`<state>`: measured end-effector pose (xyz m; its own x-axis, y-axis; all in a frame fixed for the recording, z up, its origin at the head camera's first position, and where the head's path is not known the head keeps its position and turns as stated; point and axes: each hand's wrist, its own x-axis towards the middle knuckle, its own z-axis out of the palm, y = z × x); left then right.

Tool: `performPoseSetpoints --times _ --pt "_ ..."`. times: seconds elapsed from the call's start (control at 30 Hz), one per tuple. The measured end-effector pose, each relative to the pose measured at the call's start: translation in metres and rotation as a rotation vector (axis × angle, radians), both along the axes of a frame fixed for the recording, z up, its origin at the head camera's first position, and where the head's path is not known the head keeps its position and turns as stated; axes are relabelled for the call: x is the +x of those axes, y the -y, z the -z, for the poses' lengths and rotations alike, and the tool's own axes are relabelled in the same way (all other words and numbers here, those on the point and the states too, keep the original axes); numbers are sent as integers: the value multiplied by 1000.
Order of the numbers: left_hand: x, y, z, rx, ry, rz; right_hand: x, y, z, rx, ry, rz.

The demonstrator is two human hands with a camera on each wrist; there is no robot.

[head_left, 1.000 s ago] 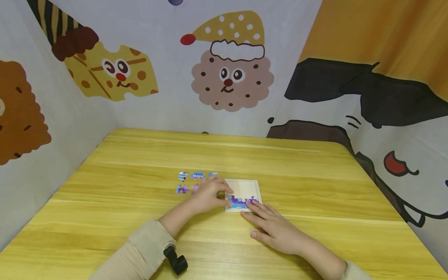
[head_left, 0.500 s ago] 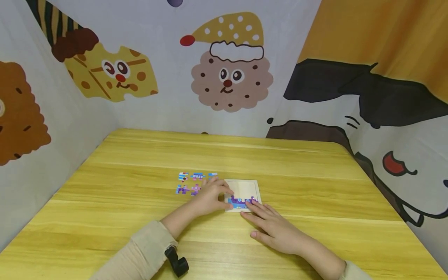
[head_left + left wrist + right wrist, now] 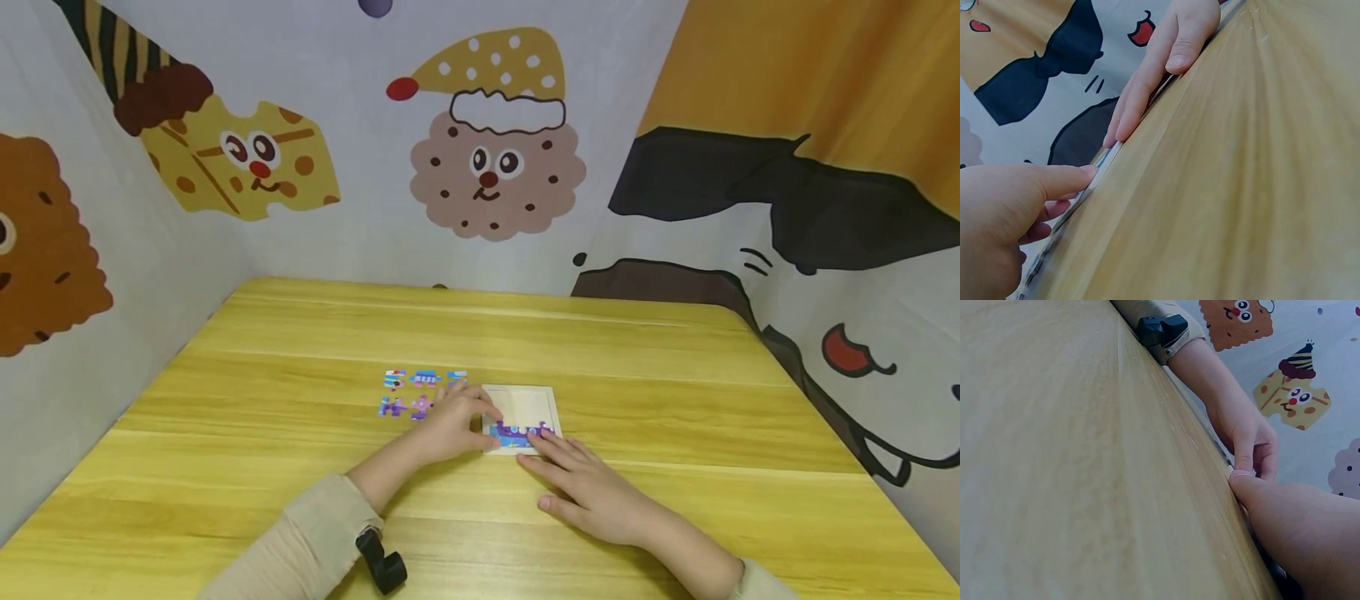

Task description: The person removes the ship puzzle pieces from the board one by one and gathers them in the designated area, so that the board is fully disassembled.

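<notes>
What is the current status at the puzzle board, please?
Left hand fingers on board's left edge. Right hand fingers flat on placed pieces in puzzle board. Loose pieces wait left; nothing in the way.

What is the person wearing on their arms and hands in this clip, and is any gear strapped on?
Both hands are bare: left hand, right hand. Beige long sleeves cover both forearms, left sleeve and right sleeve. A small black wrist camera sits at the left cuff. No rings, watch or gloves are visible.

A yellow wooden table point(image 3: 637, 367) — on it a puzzle tray point(image 3: 525, 404); loose puzzle pieces point(image 3: 408, 392) just beside.
</notes>
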<state>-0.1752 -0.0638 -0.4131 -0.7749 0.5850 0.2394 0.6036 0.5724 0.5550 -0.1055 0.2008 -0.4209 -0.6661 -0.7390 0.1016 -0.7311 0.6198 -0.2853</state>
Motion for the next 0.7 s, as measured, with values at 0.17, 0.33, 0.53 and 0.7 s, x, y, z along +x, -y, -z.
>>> performPoseSetpoints --times 0.17,0.33,0.53,0.7 --pt "0 -1 1 11 28 -6 0 0 -1 -14 -9 -7" --pt "0 -2 1 22 39 -12 0 -1 -1 -5 5 -3" --pt "1 -3 0 50 46 -14 -1 -1 -1 -2 16 -1" --pt "2 -4 0 81 37 -18 0 0 -2 -2 27 4"
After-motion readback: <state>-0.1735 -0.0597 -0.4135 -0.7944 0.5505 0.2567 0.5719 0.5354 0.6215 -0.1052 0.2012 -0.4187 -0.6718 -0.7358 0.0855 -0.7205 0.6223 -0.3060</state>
